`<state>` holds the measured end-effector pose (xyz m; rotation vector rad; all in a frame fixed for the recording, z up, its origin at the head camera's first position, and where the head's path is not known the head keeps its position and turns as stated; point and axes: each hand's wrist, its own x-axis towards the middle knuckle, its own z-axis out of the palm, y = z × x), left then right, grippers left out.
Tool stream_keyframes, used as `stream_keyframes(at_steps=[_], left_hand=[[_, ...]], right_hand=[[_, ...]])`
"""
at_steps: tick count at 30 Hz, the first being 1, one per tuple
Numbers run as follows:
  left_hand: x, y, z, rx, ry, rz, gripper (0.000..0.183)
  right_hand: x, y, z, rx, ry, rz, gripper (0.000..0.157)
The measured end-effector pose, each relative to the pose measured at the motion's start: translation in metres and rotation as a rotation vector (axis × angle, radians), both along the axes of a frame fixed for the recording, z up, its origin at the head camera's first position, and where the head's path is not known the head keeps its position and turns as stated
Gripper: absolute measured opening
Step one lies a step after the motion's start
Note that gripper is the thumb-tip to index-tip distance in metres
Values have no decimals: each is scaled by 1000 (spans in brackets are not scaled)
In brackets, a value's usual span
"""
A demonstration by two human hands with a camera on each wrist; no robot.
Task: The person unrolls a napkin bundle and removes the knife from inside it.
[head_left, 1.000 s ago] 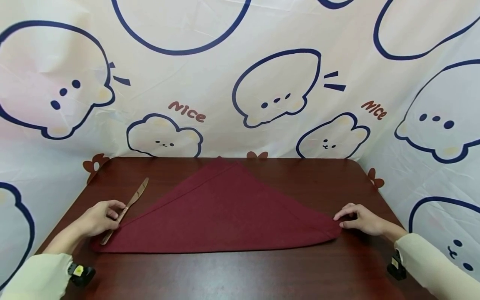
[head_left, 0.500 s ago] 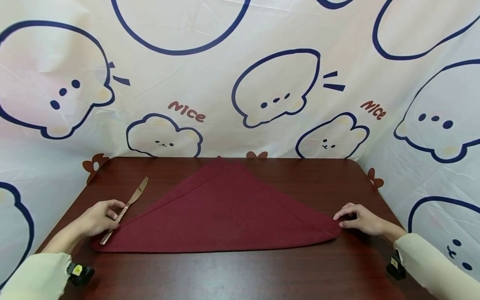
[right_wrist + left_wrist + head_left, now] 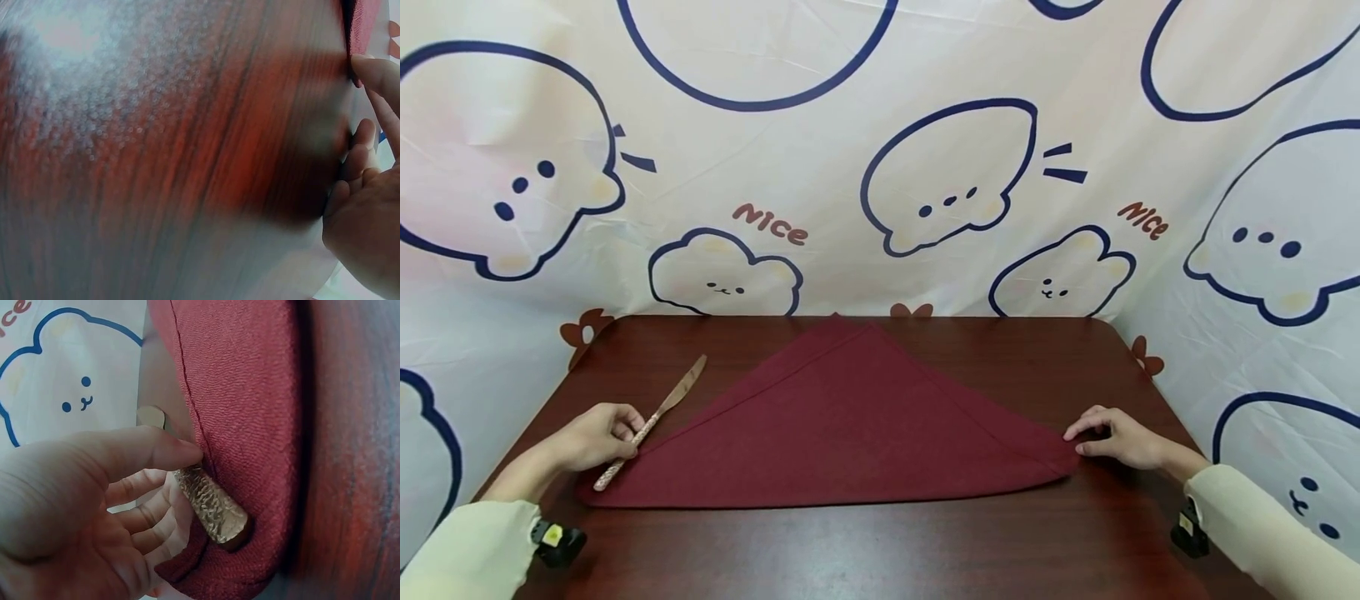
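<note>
A dark red cloth napkin (image 3: 850, 417), folded into a triangle, lies flat with its long edge toward me. At its left corner my left hand (image 3: 597, 437) pinches a gold table knife (image 3: 655, 423) by the textured handle. The knife slants away from me, its handle end over the napkin corner and its blade beyond the cloth's left edge. In the left wrist view the thumb lies across the textured handle (image 3: 214, 509). My right hand (image 3: 1122, 437) pinches the napkin's right corner, thumb and index fingertip at its edge, the other fingers curled underneath.
A glossy dark brown wooden table (image 3: 850, 550) lies under everything. Pale cartoon-printed sheets (image 3: 835, 167) rise behind the table and along both sides. A small black device (image 3: 559, 542) is strapped at the left wrist, and another (image 3: 1189, 533) at the right.
In my left hand the knife has turned slightly, its blade tip shifting right and its handle end a little left. The right hand and the napkin stay in place.
</note>
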<state>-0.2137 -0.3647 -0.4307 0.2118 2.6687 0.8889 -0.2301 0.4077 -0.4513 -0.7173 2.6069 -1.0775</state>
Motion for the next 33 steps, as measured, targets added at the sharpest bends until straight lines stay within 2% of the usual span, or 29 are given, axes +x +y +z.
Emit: stream_keyframes(at_steps=[5,8,14,19,22,27,33], left_hand=[[-1,0,1,-49,23,19,16],[-2,-1,2,-58,27,7,15],[-1,-8,6,19,18,-44,17],[0,-13,11,120,-65,-45,16],[0,-15,14,124,-96,-28,16],[1,-15,23,108,-93,-15,18],[2,-16,34,194,-120,-38,20]], right_hand=[[-1,1,-1,2,2,-1,14],[-1,2,-3,3,7,3,14],[-2,3,-5,15,19,8,14],[-3,2,-4,14,6,1,14],[-2,1,-3,13,-2,-3,14],[-1,0,-2,14,-7,-5,13],[1,0,-3,-13,2,4,13]])
